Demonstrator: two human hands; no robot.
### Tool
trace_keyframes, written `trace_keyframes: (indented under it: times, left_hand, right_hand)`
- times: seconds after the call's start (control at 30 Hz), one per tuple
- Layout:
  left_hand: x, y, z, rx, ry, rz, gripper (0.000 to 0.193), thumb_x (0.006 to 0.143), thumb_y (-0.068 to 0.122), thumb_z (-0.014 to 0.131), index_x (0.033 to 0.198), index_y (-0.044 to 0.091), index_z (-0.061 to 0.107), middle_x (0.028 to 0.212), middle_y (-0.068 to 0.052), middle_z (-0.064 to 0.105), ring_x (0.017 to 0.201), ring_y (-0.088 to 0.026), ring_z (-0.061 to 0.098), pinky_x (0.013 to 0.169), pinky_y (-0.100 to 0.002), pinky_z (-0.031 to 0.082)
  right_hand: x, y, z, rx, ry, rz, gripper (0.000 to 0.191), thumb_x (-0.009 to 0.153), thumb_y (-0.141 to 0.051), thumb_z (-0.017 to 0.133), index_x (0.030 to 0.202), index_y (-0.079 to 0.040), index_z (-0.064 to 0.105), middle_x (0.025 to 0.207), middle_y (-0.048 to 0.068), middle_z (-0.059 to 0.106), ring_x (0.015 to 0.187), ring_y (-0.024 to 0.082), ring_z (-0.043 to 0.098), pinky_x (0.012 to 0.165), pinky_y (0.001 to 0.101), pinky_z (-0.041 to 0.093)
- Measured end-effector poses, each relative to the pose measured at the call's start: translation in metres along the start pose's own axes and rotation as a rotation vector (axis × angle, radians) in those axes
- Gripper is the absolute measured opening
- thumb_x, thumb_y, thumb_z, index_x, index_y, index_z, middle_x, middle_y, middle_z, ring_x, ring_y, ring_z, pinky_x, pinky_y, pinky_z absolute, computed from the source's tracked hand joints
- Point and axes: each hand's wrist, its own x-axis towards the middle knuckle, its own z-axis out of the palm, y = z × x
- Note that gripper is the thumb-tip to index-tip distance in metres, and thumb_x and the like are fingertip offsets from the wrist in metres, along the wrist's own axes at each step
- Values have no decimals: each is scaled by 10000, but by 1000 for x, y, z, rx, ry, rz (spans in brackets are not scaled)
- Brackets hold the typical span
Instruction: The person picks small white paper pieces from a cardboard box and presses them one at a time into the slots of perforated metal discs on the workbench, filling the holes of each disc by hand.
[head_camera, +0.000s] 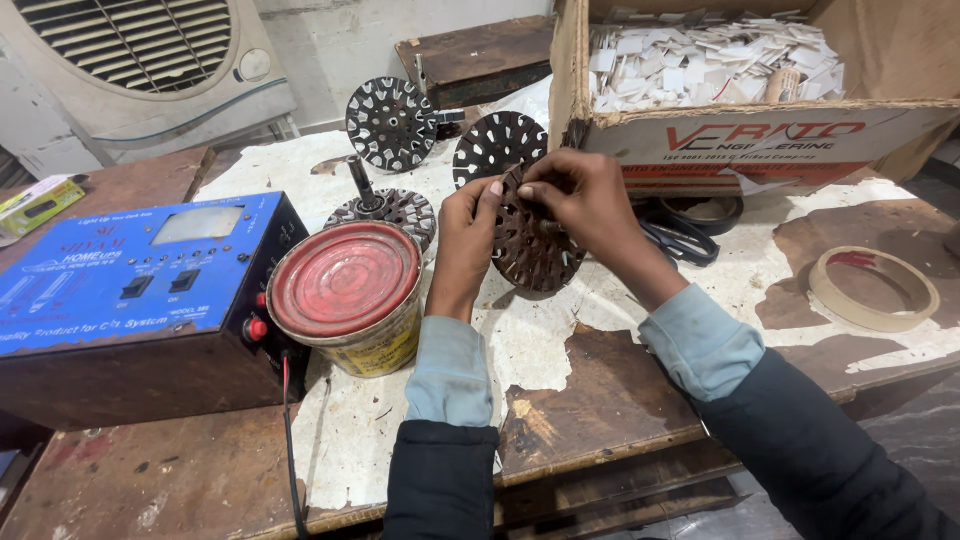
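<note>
While a worn wooden workbench (620, 400) with peeling white covering stretches below, a person holds a round slotted stator core (535, 245) upright on its edge, face tilted toward the camera, between both hands. A cardboard box (760, 140) of white paper slips stands just behind, a blue power unit (130, 290) and red-lidded tin (348, 295) to the left. The left hand (465, 245) clasps the core's left rim; the right hand (580, 200) pinches its top edge, fingertips at the slots. Both hands touch it, neither nearer.
</note>
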Motion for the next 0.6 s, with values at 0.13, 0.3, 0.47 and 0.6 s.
trace_keyframes:
  times: [0.13, 0.3, 0.47, 0.6]
  left_hand:
    - [0, -2, 0, 23, 3, 43, 322, 1057, 205, 579, 1168, -59, 726, 923, -34, 729, 809, -62, 618, 716, -237, 521]
    - [1, -3, 2, -3, 4, -29, 336, 1039, 226, 565, 1176, -41, 715, 918, -21, 725, 794, -66, 612, 695, -248, 514]
    - [3, -3, 3, 97, 3, 39, 351, 1061, 237, 559, 1182, -49, 721, 926, -43, 736, 833, -82, 611, 753, -259, 509]
    - [4, -3, 2, 87, -13, 11, 356, 1064, 237, 544, 1195, -45, 717, 928, -38, 738, 828, -87, 609, 753, -265, 510]
  right_hand:
    - [3, 15, 6, 321, -46, 148, 114, 875, -105, 810, 964, -38, 786, 864, 39, 781, 759, 60, 705, 684, 225, 576]
    - [4, 21, 8, 289, -52, 178, 108, 875, -95, 824, 952, -27, 793, 818, 36, 762, 689, 63, 637, 606, 216, 505]
    - [3, 16, 4, 188, -18, 184, 112, 870, -117, 826, 938, -35, 790, 788, 26, 760, 671, 50, 641, 598, 218, 508]
    - [4, 10, 3, 174, 6, 143, 155, 845, -146, 850, 935, -44, 777, 807, 12, 766, 710, 40, 683, 644, 217, 546]
